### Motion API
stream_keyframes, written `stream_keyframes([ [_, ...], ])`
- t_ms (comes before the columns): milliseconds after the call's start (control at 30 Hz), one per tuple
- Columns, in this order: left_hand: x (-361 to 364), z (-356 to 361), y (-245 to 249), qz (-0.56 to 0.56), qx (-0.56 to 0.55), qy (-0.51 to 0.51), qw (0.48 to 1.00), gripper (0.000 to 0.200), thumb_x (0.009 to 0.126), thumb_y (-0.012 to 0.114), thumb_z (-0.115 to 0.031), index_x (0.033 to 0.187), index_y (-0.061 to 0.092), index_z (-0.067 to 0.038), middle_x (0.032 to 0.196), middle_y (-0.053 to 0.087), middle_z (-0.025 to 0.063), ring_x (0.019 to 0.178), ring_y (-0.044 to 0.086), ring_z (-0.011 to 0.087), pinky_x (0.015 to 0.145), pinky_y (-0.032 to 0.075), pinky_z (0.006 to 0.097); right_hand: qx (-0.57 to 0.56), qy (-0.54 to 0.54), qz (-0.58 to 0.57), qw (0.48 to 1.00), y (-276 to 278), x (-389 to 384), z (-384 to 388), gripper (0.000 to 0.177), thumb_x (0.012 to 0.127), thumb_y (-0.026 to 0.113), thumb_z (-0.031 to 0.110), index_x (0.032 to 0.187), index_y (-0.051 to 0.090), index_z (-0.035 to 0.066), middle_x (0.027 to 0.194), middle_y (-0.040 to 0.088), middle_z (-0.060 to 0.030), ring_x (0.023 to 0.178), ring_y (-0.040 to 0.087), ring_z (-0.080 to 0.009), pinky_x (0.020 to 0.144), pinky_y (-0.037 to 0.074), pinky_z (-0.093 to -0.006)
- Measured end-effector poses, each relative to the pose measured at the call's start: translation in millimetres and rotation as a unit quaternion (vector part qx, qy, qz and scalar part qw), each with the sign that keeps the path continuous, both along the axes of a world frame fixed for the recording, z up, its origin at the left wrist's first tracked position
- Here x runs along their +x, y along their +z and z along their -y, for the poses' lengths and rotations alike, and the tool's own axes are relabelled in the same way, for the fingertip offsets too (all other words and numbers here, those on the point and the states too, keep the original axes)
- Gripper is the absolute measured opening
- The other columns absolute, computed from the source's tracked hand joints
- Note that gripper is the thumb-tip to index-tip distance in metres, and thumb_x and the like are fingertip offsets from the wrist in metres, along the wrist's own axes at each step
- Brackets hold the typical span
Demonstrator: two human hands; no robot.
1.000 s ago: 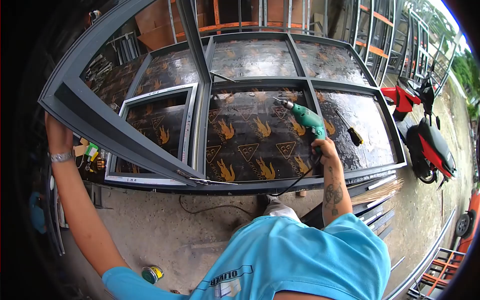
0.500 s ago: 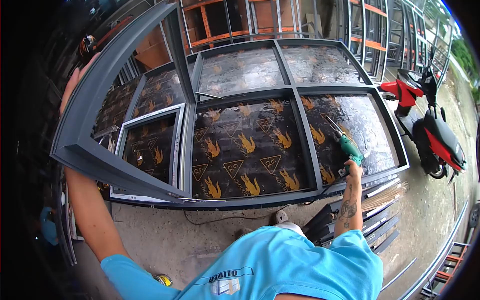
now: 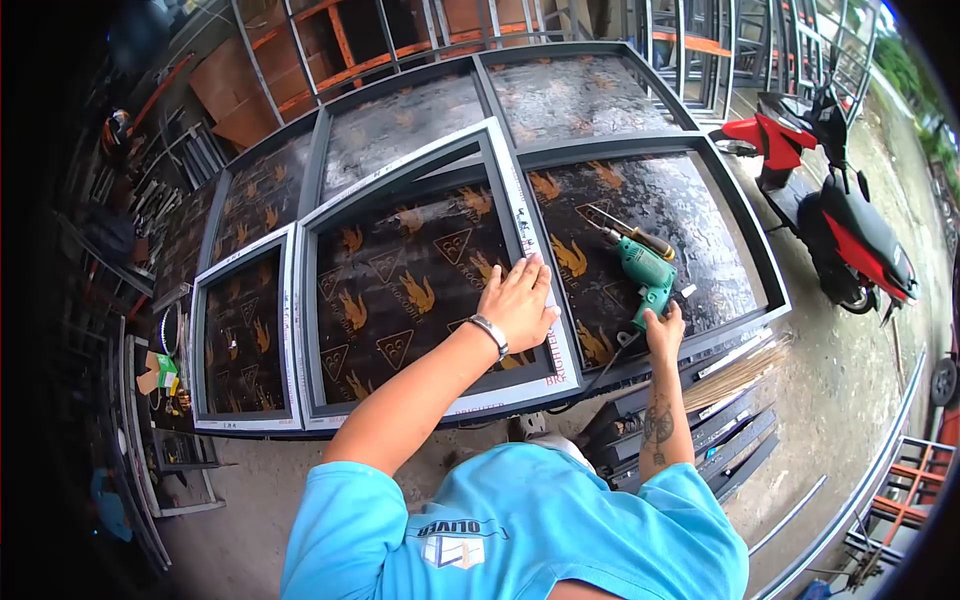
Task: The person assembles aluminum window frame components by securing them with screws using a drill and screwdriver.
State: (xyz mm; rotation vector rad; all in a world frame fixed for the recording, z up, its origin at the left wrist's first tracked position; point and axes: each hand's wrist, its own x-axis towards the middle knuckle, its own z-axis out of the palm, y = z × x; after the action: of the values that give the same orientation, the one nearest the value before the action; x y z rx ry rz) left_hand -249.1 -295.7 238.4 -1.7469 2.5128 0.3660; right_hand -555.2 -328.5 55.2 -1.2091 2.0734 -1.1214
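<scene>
My left hand (image 3: pixel 518 302) lies with fingers stretched out on the right side of a window sash (image 3: pixel 549 290). The sash is grey with white printed protective film and lies flat over the large grey window frame (image 3: pixel 765 215). A smaller sash (image 3: pixel 292 330) lies just left of it. In my right hand (image 3: pixel 664 335) is the handle of a green power drill (image 3: pixel 645 272), which points away from me above the right front pane opening. Close beside the drill is a screwdriver (image 3: pixel 653 243), its shaft partly hidden.
Under the frames is a dark board (image 3: pixel 690 195) printed with gold crocodiles. Dark metal profiles (image 3: pixel 735 440) lie low at the right front. A red and black motorbike (image 3: pixel 840 210) stands at the right. Frames on racks (image 3: pixel 690 42) line the back.
The sash that stood tilted up at the left is now down flat on the large frame. My left hand has moved from its far side onto its right side. The drill stays in my right hand.
</scene>
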Motion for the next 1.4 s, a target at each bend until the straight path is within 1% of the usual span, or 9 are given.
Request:
stream_keyframes([
  [33, -3.6, 3.6, -10.0, 0.003, 0.013, 0.007, 1.000, 0.072, 0.095, 0.047, -0.041, 0.149, 0.028, 0.003, 0.157, 0.024, 0.0233, 0.146, 0.024, 0.0354, 0.116, 0.022, 0.0547, -0.022, 0.009, 0.017, 1.000, -1.2, 1.2, -1.3, 0.067, 0.072, 0.077, 0.026, 0.130, 0.055, 0.000, 0.114, 0.058, -0.0288, 0.106, 0.061, -0.0398, 0.093, 0.048, -0.0457],
  [100, -10.4, 5.8, -30.0, 0.022, 0.028, 0.012, 0.999, 0.075, 0.092, 0.050, -0.043, 0.149, 0.030, 0.003, 0.158, 0.023, 0.0223, 0.147, 0.022, 0.0334, 0.116, 0.022, 0.0555, -0.011, 0.058, -0.132, 0.989, 10.0, 3.6, -10.3, 0.068, 0.073, 0.077, 0.026, 0.132, 0.054, 0.003, 0.115, 0.056, -0.0263, 0.105, 0.059, -0.0375, 0.094, 0.047, -0.0442],
  [533, -36.6, 1.2, -122.7, 0.040, 0.018, 0.053, 0.998, 0.071, 0.093, 0.051, -0.039, 0.150, 0.031, -0.001, 0.161, 0.019, 0.0173, 0.148, 0.021, 0.0313, 0.116, 0.019, 0.0584, -0.028, 0.082, -0.063, 0.994, 35.4, 8.1, -37.9, 0.050, 0.082, 0.072, 0.016, 0.128, 0.058, 0.002, 0.114, 0.058, -0.0159, 0.092, 0.062, -0.0238, 0.083, 0.052, -0.0362],
  [900, -13.7, -33.2, -116.8, -0.173, -0.072, 0.140, 0.972, 0.061, 0.089, 0.060, -0.035, 0.139, 0.048, -0.002, 0.150, 0.036, 0.0243, 0.136, 0.039, 0.0393, 0.113, 0.032, 0.0468, -0.082, 0.150, -0.102, 0.980, 43.8, 35.0, -37.0, 0.036, 0.083, 0.070, 0.014, 0.117, 0.065, 0.003, 0.104, 0.062, -0.0155, 0.090, 0.062, -0.0285, 0.083, 0.050, -0.0369],
  [1000, -5.7, -63.2, -119.4, -0.219, -0.030, 0.217, 0.951, 0.061, 0.090, 0.060, -0.034, 0.139, 0.047, -0.001, 0.146, 0.041, 0.0225, 0.130, 0.045, 0.0390, 0.108, 0.038, 0.0449, -0.130, 0.216, -0.119, 0.960, 54.5, 71.8, -37.1, 0.028, 0.083, 0.069, 0.013, 0.109, 0.068, 0.001, 0.099, 0.065, -0.0171, 0.093, 0.063, -0.0332, 0.083, 0.049, -0.0387],
  [1100, 1.3, -92.7, -116.7, -0.205, 0.068, 0.228, 0.949, 0.058, 0.090, 0.059, -0.037, 0.136, 0.049, -0.002, 0.126, 0.057, 0.0195, 0.117, 0.056, 0.0347, 0.099, 0.046, 0.0455, -0.085, 0.296, -0.124, 0.943, 52.7, 111.4, -32.3, 0.034, 0.082, 0.069, 0.018, 0.110, 0.068, -0.001, 0.097, 0.065, -0.0167, 0.090, 0.063, -0.0307, 0.084, 0.049, -0.0369],
  [1167, 2.8, -107.9, -121.5, -0.168, 0.104, 0.224, 0.955, 0.047, 0.088, 0.061, -0.040, 0.121, 0.061, -0.005, 0.110, 0.065, 0.0157, 0.108, 0.061, 0.0338, 0.095, 0.045, 0.0449, -0.013, 0.345, -0.144, 0.927, 54.0, 136.9, -28.3, 0.048, 0.078, 0.074, 0.025, 0.116, 0.064, -0.003, 0.102, 0.063, -0.0224, 0.099, 0.061, -0.0385, 0.089, 0.048, -0.0440],
  [1233, 7.1, -131.9, -126.1, -0.156, 0.024, 0.206, 0.966, 0.044, 0.086, 0.063, -0.040, 0.116, 0.064, -0.007, 0.107, 0.066, 0.0146, 0.107, 0.061, 0.0319, 0.096, 0.042, 0.0434, -0.075, 0.363, -0.204, 0.906, 44.3, 167.3, -24.9, 0.061, 0.073, 0.078, 0.028, 0.120, 0.060, -0.008, 0.105, 0.060, -0.0260, 0.102, 0.060, -0.0417, 0.091, 0.048, -0.0455],
  [1400, 9.9, -137.0, -133.5, -0.176, 0.003, 0.219, 0.960, 0.043, 0.081, 0.068, -0.039, 0.109, 0.065, -0.005, 0.105, 0.066, 0.0146, 0.106, 0.061, 0.0307, 0.095, 0.041, 0.0430, -0.002, 0.347, -0.245, 0.905, 47.0, 189.6, -11.9, 0.081, 0.063, 0.086, 0.032, 0.125, 0.054, -0.009, 0.112, 0.057, -0.0301, 0.107, 0.057, -0.0448, 0.096, 0.046, -0.0454],
])
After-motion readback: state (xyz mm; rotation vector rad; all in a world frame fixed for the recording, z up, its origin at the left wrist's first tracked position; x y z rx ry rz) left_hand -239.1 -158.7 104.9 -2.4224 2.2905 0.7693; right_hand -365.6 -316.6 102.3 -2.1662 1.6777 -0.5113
